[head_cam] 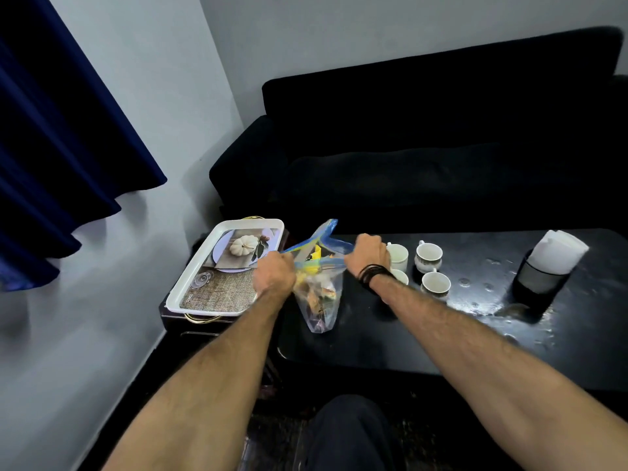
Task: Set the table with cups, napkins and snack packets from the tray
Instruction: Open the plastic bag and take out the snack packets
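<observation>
Snack packets [314,294] are seen only dimly through the clear zip bag [319,300] that hangs between the two hands, its closed bottom near the viewer and low over the near left part of the black table [475,334], its blue-and-yellow zip mouth up and far. The left hand [274,274] is clamped on the left end of the mouth, the right hand [368,254] on the right end — each fist closed on the plastic, the strip drawn out between them across the scene. The long axis of the bag therefore runs from the mouth down toward the viewer, while the opening itself lies left to right, and it is on that opening that the coming move is judged to turn: the packets lie below both hands, inside, and can be reached only from above once one hand is freed.

The left hand sits nearer the tray [224,266], which stands just left of the bag on a low dark stand and shows only its printed picture (nothing loose can be made out in it). The right hand is nearer the cups [429,256] — four white ones clustered just right of it on the table, one partly hidden behind the wrist. White napkins [557,249] stand in a dark holder at the far right, well apart from both hands
</observation>
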Demonstrator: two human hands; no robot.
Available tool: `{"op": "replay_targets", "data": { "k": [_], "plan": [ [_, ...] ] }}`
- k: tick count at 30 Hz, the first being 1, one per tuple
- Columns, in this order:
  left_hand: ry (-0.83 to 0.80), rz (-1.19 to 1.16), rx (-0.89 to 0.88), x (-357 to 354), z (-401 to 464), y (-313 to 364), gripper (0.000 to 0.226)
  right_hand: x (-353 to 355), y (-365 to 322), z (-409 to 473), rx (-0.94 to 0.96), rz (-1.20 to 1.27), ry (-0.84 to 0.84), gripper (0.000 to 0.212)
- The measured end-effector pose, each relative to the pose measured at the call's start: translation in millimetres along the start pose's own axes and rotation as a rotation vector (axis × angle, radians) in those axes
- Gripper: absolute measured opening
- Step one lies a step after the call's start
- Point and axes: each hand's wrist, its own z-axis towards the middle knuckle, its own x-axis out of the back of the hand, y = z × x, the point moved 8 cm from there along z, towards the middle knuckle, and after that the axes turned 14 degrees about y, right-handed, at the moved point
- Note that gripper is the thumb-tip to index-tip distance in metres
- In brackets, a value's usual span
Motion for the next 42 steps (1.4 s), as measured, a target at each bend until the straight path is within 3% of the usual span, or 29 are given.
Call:
{"op": "replay_targets", "data": {
  "k": [5,7,9,12,15,19,22,24,30,34,36,39,42],
  "plan": [
    [-0.049,-0.087,-0.186,-3,0,7,0.039,-6,4,8,0.008,0.128,-0.110,0.026],
    [-0.123,-0.081,-0.286,-14,-11,25,0.044,-8,-13,11,0.055,0.166,-0.149,0.038],
    [-0.152,-0.033,-0.332,-22,-15,36,0.042,-8,-24,16,0.067,0.157,-0.157,0.026],
    [-0.126,0.061,-0.266,-22,-4,39,0.041,-9,-34,20,0.156,0.161,-0.150,0.022],
    [-0.042,0.234,-0.286,-15,14,37,0.060,-10,-42,14,0.312,0.170,-0.161,0.022],
    [0.026,0.295,-0.406,-10,20,46,0.040,-3,-34,12,0.333,0.174,-0.093,0.023],
    [0.108,0.307,-0.314,7,27,35,0.036,19,-4,31,0.097,0.143,0.084,0.024],
    [0.134,0.294,-0.260,16,33,25,0.037,26,12,39,0.005,0.118,0.112,0.023],
    [0.083,0.212,-0.231,14,26,29,0.038,22,3,35,0.040,0.110,0.061,0.024],
    [-0.108,0.059,-0.246,-4,17,34,0.031,15,-21,20,0.247,0.148,-0.055,0.078],
    [-0.155,-0.017,-0.260,-7,13,36,0.037,8,-28,13,0.301,0.126,-0.143,0.092],
    [-0.110,-0.115,-0.219,2,19,28,0.031,10,-18,13,0.263,0.099,-0.188,0.087],
    [0.004,-0.143,-0.179,20,33,14,0.031,28,-3,20,0.175,0.041,-0.080,0.073]
  ]
}}
